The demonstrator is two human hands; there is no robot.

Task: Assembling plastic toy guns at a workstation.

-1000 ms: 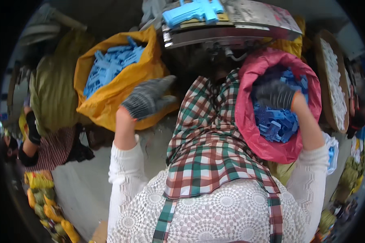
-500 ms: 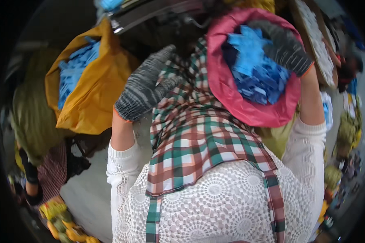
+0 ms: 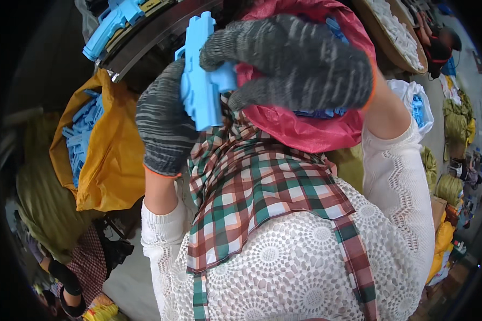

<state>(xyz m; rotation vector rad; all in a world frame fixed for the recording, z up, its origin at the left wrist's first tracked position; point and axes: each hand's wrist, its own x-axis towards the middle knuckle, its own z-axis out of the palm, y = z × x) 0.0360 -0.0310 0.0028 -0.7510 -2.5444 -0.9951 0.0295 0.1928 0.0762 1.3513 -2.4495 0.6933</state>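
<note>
A light blue plastic toy gun body [image 3: 199, 80] is held upright in front of my chest. My left hand [image 3: 165, 120], in a grey striped knit glove with an orange cuff, is closed around its left side. My right hand [image 3: 300, 64], gloved alike and slightly blurred, grips it from the right, with fingers over its upper part and the thumb lower down. A rounded light blue part [image 3: 225, 77] juts out between the right fingers; I cannot tell if it is a separate piece. Behind my right hand, a pink sack [image 3: 326, 134] holds blue plastic parts, mostly hidden.
An orange sack [image 3: 110, 171] of light blue parts stands at the left. At the upper left, another blue toy gun [image 3: 112, 27] lies on a dark machine or bench [image 3: 150, 43]. A tray of white pieces [image 3: 396, 37] and a white bag [image 3: 415, 107] stand right. Another person's arm [image 3: 69, 289] shows lower left.
My right hand has come out of the pink sack and moved left to meet my left hand. Both now hold the toy gun body. The view has shifted slightly.
</note>
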